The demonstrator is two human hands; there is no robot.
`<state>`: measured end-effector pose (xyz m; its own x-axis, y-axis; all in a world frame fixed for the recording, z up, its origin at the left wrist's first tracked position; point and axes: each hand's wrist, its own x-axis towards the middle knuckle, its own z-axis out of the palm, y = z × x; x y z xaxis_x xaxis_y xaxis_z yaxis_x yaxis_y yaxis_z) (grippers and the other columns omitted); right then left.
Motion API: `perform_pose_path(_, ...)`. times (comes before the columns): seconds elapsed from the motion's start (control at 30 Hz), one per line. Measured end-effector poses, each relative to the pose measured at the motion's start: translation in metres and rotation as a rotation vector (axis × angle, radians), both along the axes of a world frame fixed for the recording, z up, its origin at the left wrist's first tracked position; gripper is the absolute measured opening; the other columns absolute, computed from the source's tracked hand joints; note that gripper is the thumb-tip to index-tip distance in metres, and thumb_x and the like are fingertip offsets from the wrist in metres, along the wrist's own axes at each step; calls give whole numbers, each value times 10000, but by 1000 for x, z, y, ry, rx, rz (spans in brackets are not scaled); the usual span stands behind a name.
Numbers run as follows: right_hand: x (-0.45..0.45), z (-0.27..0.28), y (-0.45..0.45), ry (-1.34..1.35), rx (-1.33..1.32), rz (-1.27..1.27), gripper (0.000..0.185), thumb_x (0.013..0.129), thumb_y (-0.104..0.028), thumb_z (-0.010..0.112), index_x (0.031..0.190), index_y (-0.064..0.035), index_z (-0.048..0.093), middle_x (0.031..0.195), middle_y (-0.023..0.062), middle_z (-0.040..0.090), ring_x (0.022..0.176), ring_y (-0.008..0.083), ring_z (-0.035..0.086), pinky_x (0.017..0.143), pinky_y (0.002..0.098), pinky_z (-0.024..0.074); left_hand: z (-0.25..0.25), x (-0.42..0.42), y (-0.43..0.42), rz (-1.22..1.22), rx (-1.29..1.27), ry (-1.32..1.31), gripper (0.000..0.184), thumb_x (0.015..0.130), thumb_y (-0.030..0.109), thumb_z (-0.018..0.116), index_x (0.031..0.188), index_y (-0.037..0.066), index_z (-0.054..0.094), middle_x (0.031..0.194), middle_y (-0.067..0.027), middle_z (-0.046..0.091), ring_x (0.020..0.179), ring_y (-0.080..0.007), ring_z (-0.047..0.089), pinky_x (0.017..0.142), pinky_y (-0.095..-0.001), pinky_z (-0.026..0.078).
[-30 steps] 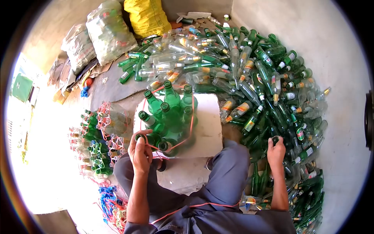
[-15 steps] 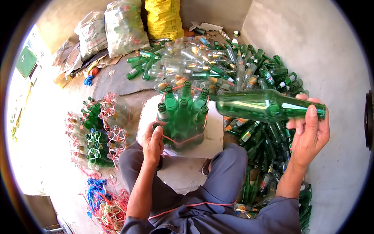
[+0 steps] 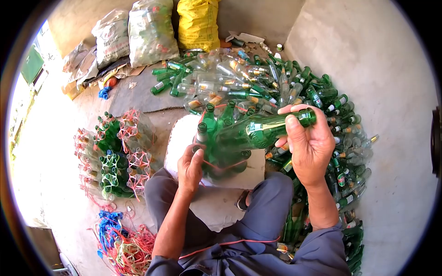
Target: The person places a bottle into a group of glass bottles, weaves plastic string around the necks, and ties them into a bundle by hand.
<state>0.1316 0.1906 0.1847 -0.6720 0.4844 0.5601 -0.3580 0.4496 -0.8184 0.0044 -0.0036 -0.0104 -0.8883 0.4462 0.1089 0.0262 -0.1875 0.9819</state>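
Right fingers (image 3: 295, 129) round bottle (image 3: 260, 131), seemingly mid-air

A bottle-sorting area (rough, bare-walled), with heaped bottles (image 3: 340, 170) and stuffed sacks (image 3: 152, 34).

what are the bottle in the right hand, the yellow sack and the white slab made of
Bottle in the right hand: glossy green glass, see-through with bright highlights.
Yellow sack: probably woven plastic, creased and faintly shiny.
White slab: maybe foam or painted board, flat and pale, but glare hides its texture.
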Motion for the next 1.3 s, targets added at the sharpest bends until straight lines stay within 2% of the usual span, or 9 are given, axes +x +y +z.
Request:
perform_pose_path(0.1,-6,-3,-7,-51,-81,54,205,998,-84,645,1174,-7,574,1094,66,669,809,60,629,603,222,573,-1,0,2,11,21,2,370,1045,337,573,1183,-1,634,734,32,461,400,-20,363,367,-199,251)
perform_pose_path(0.47,-40,-43,-12,-194,40,60,141,988,-109,675,1079,-28,605,805,-6,652,641,45,606,560,225,514,-1,2,5,22,27,2,358,1045,335,577,1179,5,624,647,60,433,403,-11,327,391,-199,212)
perform_pose_path(0.57,-47,-44,-13,-203,145,46,164,963,-103,699,1062,-20,598,777,58,666,639,158,644,594,304,522,-2,2,5,20,23,6,354,1045,332,576,1179,8,623,629,73,425,412,-6,319,400,-202,202)
perform_pose_path(0.77,-57,-27,-16,-296,420,66,139,983,-94,677,1082,-32,601,746,-9,622,644,37,588,551,227,471,4,2,5,16,18,-19,347,1044,325,576,1175,7,623,627,84,421,429,-2,304,418,-205,189)
perform_pose_path(0.87,-64,-19,-21,-334,495,101,188,944,-98,703,1054,-19,574,760,89,628,669,192,598,586,326,469,7,4,6,22,24,-29,345,1043,319,578,1178,5,621,638,78,428,446,-4,307,431,-203,196)
perform_pose_path(0.93,-68,-19,-23,-324,474,137,285,906,-125,721,1068,16,534,820,248,641,762,467,634,631,494,486,8,4,6,28,20,-34,342,1041,315,580,1180,5,622,654,71,439,458,-5,312,439,-202,201)
perform_pose_path(0.97,-69,-19,-25,-312,538,82,189,932,-105,728,1025,-25,586,743,75,643,612,157,637,568,296,486,8,4,7,30,17,-36,340,1040,312,581,1181,6,623,664,67,446,464,-6,315,443,-203,204)
perform_pose_path(1.07,-74,-20,-21,-278,702,17,213,917,-122,746,991,-13,578,730,128,656,628,247,676,572,336,497,9,5,7,36,16,-44,332,1038,306,584,1180,9,625,688,59,459,474,-8,318,447,-206,208)
perform_pose_path(1.3,-92,3,-27,-386,811,30,390,839,-209,812,830,6,488,632,218,545,620,447,568,564,486,446,10,4,7,23,6,-32,343,1031,310,588,1175,2,626,742,29,508,544,-38,371,505,-228,269)
